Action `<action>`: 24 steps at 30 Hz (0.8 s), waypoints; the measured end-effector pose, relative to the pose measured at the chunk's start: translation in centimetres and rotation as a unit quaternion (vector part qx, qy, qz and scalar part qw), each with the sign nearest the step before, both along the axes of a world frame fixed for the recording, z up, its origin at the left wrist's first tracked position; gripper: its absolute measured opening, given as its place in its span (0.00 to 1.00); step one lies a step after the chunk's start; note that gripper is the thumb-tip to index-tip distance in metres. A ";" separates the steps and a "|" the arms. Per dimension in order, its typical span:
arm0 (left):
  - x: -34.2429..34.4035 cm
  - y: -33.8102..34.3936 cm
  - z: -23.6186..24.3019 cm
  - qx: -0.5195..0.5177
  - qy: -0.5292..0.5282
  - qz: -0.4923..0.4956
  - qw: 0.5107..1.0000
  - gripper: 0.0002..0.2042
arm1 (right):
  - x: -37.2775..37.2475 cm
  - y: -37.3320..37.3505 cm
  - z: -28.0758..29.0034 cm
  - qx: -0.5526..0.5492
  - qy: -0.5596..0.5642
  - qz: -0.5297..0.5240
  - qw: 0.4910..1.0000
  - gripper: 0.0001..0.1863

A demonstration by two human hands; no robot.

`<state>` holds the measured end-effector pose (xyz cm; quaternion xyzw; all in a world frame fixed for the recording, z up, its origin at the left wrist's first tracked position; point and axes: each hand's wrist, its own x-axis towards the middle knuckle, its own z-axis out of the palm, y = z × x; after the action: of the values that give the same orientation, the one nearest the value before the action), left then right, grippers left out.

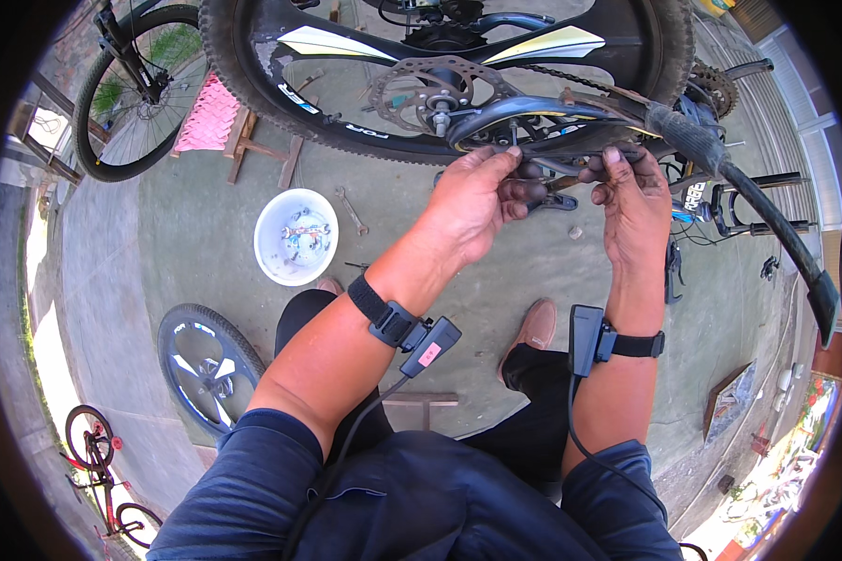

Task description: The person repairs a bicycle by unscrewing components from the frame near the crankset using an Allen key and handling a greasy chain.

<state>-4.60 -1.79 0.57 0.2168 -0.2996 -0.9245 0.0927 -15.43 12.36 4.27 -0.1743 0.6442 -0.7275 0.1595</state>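
My left hand (491, 201) is closed, thumb and forefinger pinching a thin black cable (566, 152) just below a bicycle's curved frame tube (485, 122). Slightly to its right, my right hand (627, 192) also pinches the cable, its fingertips darkened with grime. Behind both hands are a black spoked wheel (299, 112) with a knobby tyre and a silver brake rotor (407, 89). A chain (580, 79) runs along that wheel. A dark bar with a grey wrapped section (683, 140) arches down past my right hand.
Below left, a white bucket (267, 238) holds small parts, beside a wrench (351, 210). A loose wheel (178, 351) lies lower left. Other bicycles stand at upper left (89, 131) and far lower left (108, 481). Wooden pieces (288, 164) and a pink woven mat (203, 126) sit behind; fork parts (758, 187) lie right.
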 end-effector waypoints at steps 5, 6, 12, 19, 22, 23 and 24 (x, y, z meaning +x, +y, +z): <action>-0.1 -0.2 0.1 0.008 0.003 -0.002 1.000 0.06 | 0.9 -0.6 0.6 -0.016 0.025 0.002 1.000 0.13; -0.1 -0.2 0.1 0.015 0.001 -0.005 1.000 0.06 | 1.2 -0.7 1.0 -0.010 0.036 0.001 0.999 0.13; -0.2 -0.5 -0.1 0.090 0.014 -0.015 0.996 0.07 | 2.8 -1.7 1.8 0.000 0.109 0.001 0.994 0.14; -0.2 -0.3 0.2 0.094 0.034 -0.010 0.995 0.07 | 2.3 -2.3 1.8 -0.017 0.097 -0.047 0.994 0.12; -0.3 -0.3 0.3 0.093 0.034 -0.008 0.995 0.07 | 2.2 -2.5 1.7 -0.030 0.110 -0.044 0.993 0.11; -0.3 -0.3 0.2 0.096 0.036 -0.008 0.995 0.06 | 2.4 -2.6 1.8 -0.027 0.116 -0.046 0.992 0.11; -0.3 -0.3 0.2 0.100 0.038 -0.007 0.994 0.06 | 2.7 -2.9 2.1 -0.024 0.121 -0.046 0.991 0.11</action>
<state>-4.94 -2.10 0.77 0.1878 -0.2037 -0.9579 0.0750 -12.74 9.45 6.32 -0.2350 0.6485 -0.7227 0.0424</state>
